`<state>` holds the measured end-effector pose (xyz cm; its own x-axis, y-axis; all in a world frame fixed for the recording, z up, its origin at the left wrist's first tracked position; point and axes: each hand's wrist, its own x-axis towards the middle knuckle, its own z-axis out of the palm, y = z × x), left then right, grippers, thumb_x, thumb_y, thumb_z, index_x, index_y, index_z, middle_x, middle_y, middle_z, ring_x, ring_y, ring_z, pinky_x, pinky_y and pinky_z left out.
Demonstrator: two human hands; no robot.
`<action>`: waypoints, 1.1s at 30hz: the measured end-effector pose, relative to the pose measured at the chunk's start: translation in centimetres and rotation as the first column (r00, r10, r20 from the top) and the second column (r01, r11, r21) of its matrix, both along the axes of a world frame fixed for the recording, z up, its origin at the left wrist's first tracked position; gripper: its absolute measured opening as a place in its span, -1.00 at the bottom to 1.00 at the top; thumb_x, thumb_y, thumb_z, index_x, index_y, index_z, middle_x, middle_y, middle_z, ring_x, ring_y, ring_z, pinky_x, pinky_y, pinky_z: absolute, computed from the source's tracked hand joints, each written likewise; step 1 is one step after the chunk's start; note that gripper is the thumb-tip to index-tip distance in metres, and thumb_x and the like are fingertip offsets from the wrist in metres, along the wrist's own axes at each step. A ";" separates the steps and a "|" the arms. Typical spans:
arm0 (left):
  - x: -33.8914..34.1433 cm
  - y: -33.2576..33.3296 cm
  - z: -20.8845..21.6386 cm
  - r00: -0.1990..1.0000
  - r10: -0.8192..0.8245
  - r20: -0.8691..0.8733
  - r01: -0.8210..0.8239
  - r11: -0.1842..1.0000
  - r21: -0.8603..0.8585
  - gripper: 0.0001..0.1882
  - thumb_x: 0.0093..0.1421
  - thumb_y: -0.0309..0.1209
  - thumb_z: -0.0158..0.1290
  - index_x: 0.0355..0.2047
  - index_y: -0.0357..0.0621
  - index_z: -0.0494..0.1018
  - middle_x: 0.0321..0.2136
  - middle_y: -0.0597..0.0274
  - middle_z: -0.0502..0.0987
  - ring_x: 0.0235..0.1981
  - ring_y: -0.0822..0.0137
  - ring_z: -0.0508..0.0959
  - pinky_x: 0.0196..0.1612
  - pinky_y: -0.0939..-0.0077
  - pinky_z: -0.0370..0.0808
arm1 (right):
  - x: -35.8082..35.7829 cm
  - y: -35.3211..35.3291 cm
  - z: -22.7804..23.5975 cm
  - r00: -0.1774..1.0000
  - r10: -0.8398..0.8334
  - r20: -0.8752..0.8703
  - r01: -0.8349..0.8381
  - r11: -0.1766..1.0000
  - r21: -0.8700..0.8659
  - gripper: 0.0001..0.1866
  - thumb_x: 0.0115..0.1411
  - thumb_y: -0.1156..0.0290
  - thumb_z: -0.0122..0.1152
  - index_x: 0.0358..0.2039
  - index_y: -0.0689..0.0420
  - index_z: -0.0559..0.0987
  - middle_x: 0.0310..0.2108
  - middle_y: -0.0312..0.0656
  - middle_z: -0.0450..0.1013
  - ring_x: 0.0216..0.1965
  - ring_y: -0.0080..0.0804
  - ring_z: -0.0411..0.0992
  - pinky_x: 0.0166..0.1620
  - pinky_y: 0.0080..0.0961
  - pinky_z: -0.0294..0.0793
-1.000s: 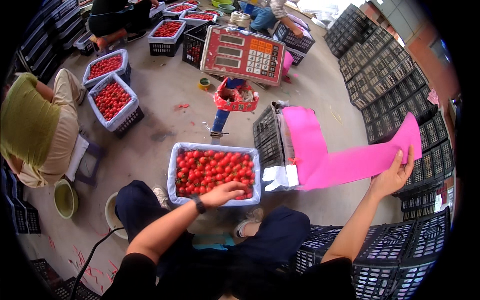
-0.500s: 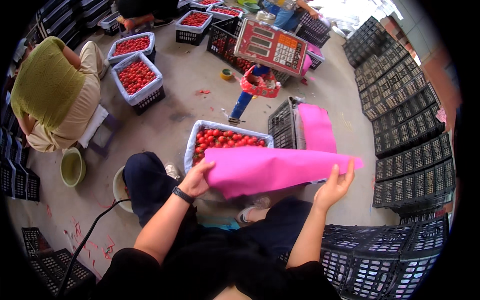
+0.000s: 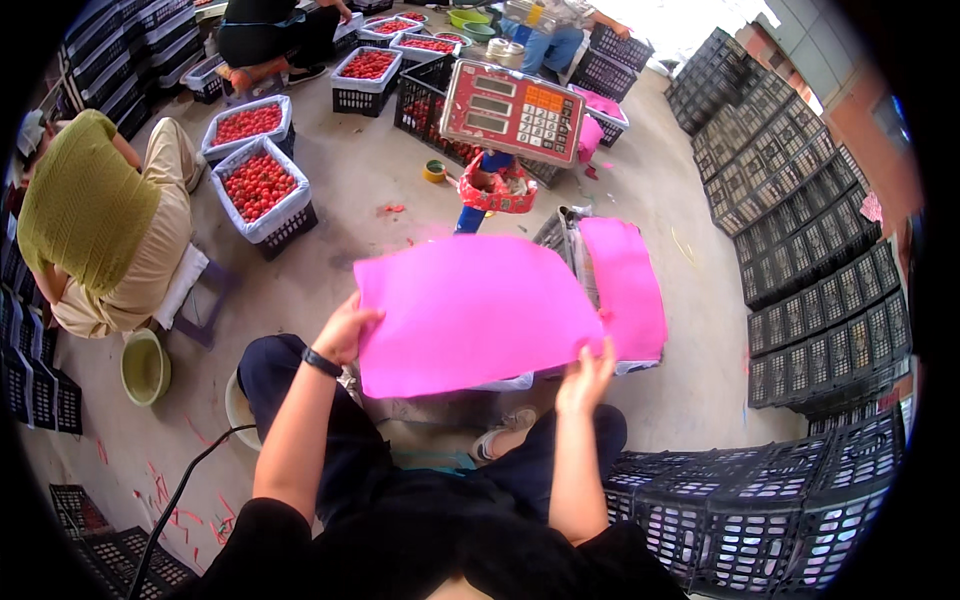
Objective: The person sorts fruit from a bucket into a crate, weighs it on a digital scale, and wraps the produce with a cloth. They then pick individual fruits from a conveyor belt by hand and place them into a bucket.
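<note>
Spreading out before the person, pink sheet [image 3: 475, 315] hides most of a pale-lined crate [image 3: 512, 382]. Left hand [image 3: 348, 330] grips left edge; right hand [image 3: 586, 380] pinches lower-right corner. More pink material [image 3: 627, 285] just right; red scale [image 3: 517, 112] beyond.

The sheet [image 3: 475, 315] is between the hands [image 3: 347, 330], with the scale [image 3: 513, 110] behind it, another sheet [image 3: 628, 285] on a crate [image 3: 553, 232] to its right, and a basin [image 3: 146, 368] to its left.

pink sheet [image 3: 475, 315] | spread open | upper edge bowed | held aloft by fingers [image 3: 604, 364] at both sides
</note>
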<state>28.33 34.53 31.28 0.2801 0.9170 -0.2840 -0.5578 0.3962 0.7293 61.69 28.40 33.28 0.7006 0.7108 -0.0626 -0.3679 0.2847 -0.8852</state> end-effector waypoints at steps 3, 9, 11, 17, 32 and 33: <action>-0.3 -1.1 -9.7 0.959 0.003 -0.284 -0.041 0.991 -0.126 -0.51 -0.05 -0.69 -0.09 -0.04 -0.26 0.18 -0.33 0.17 0.43 -0.36 0.39 0.47 -0.32 0.56 0.45 | 1.1 -1.4 -10.2 0.965 0.122 -0.233 -0.164 0.972 -0.167 -0.63 0.02 0.62 0.01 -0.12 0.11 0.28 -0.29 -0.22 0.36 -0.24 -0.38 0.35 -0.29 -0.49 0.44; 0.2 -2.3 -13.2 0.336 0.109 -0.935 -0.081 0.993 0.087 -0.46 -0.08 -0.59 -0.03 -0.02 -0.32 0.14 -0.32 -0.04 0.41 -0.31 0.11 0.46 -0.23 0.37 0.41 | 0.2 -1.9 -15.8 0.846 -0.055 -0.530 -0.210 0.879 -0.428 -0.82 0.00 0.51 0.14 -0.34 0.11 0.40 -0.40 -0.30 0.39 -0.34 -0.46 0.36 -0.26 -0.46 0.36; 2.0 -2.3 -10.6 -0.095 0.265 -0.959 -0.083 0.958 0.273 -0.44 -0.08 -0.54 0.00 -0.01 -0.32 0.14 -0.22 -0.19 0.34 -0.17 -0.03 0.36 -0.09 0.23 0.31 | 0.0 -1.7 -15.1 0.883 -0.031 -0.469 -0.179 0.901 -0.396 -0.77 -0.02 0.59 0.12 -0.31 0.13 0.37 -0.40 -0.27 0.38 -0.33 -0.47 0.36 -0.29 -0.52 0.37; 7.1 3.4 -6.5 0.382 0.386 -0.840 0.380 0.763 0.523 -0.64 0.04 -0.42 -0.02 -0.13 -0.28 0.32 -0.17 0.00 0.36 -0.09 0.09 0.33 0.00 0.35 0.24 | -5.5 0.6 -5.2 0.845 0.281 0.454 -0.154 0.942 -0.297 -0.48 0.00 0.64 0.04 0.00 0.20 0.17 -0.23 -0.17 0.30 -0.27 -0.50 0.33 -0.24 -0.62 0.33; 6.6 7.6 -5.8 0.744 -0.666 -0.054 0.667 0.745 -0.006 -0.64 0.11 -0.24 -0.01 -0.12 -0.12 0.34 -0.21 0.33 0.42 -0.17 0.46 0.38 -0.07 0.53 0.28 | -9.9 -2.0 8.3 0.111 0.448 0.887 -0.834 0.528 -0.162 -0.62 -0.14 0.64 0.10 -0.24 0.06 0.48 -0.22 -0.02 0.30 -0.15 0.00 0.25 -0.07 -0.27 0.26; 5.6 7.5 -5.7 0.787 -0.616 -0.043 0.617 0.787 0.004 -0.69 0.10 -0.28 0.00 -0.16 -0.12 0.35 -0.25 0.34 0.43 -0.20 0.46 0.40 -0.08 0.52 0.30 | -10.1 -2.2 8.5 0.105 0.451 0.886 -0.837 0.522 -0.166 -0.62 -0.15 0.64 0.11 -0.24 0.06 0.48 -0.21 -0.01 0.30 -0.14 0.00 0.25 -0.05 -0.27 0.26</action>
